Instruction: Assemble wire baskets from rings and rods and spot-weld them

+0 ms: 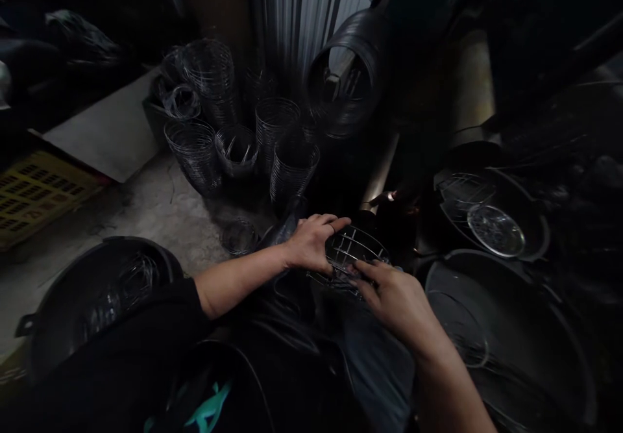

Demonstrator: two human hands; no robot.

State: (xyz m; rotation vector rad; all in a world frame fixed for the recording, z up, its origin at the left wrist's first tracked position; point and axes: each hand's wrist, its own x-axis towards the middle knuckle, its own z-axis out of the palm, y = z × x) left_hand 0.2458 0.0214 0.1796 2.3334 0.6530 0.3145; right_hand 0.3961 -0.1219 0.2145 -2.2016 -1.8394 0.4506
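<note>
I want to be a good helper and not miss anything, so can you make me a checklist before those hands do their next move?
1. Left hand on the wire frame: ok.
2. Right hand at the frame's near side: ok.
3. Firm grip on the wires: cannot tell.
4. Bright tip beyond the frame apart from both hands: ok.
5. Good light for seeing small wires: not ok, the scene is dim.
6. Yellow crate well away from both hands: ok.

The wire rack (346,246) sits between basins (530,335) left and right, coils (294,170) beyond it.
</note>
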